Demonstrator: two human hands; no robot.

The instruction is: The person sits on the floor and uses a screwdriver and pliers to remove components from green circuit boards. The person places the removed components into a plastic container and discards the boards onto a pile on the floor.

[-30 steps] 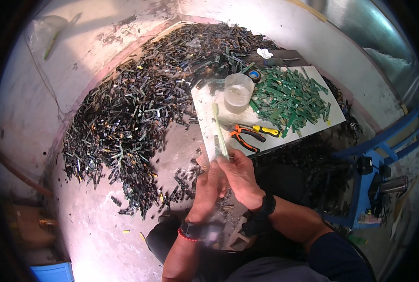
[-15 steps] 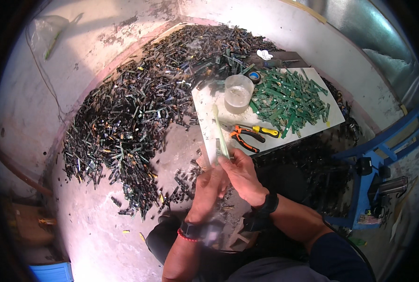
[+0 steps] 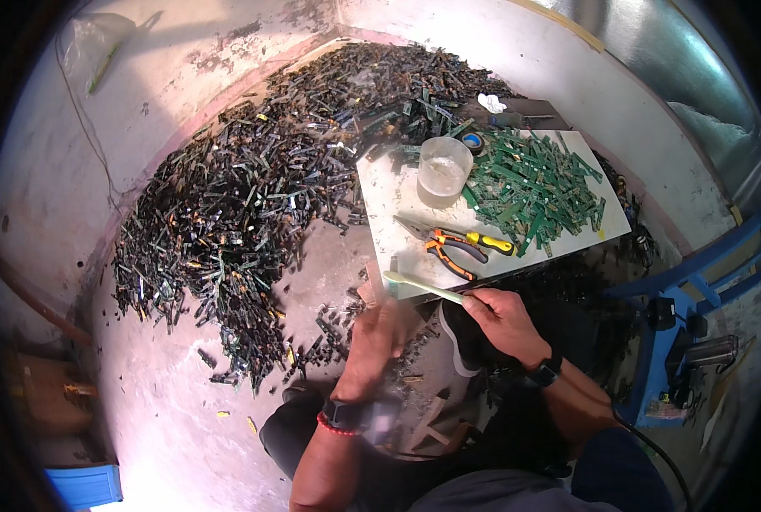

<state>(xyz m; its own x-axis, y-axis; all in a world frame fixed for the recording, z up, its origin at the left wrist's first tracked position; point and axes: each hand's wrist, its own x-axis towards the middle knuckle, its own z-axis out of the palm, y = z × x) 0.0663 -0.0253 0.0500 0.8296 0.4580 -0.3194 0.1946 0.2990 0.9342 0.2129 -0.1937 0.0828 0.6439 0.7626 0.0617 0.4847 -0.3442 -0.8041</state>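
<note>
My right hand (image 3: 508, 322) is closed around the handle of a pale green toothbrush (image 3: 427, 287), its head pointing left over the front edge of the white board (image 3: 382, 249). Just below the brush head, my left hand (image 3: 380, 337) is closed and partly smeared by motion. A small greenish circuit board strip (image 3: 393, 289) sticks up from its fingers, close to the brush head. On the board, orange-and-black pliers (image 3: 453, 252) lie beside a yellow-handled tool (image 3: 490, 243). Behind them stands a clear plastic cup (image 3: 444, 173) with some liquid, left of a pile of green circuit board strips (image 3: 538, 188).
A large heap of dark circuit board strips (image 3: 227, 222) spreads over the floor to the left and back. A tape roll (image 3: 473, 142) sits by the cup. At the right is a blue frame (image 3: 653, 358); cardboard (image 3: 52, 397) lies at the far left.
My right hand has moved right, away from my left, and the toothbrush has swung from nearly upright to pointing left. My left hand stays low with the strip.
</note>
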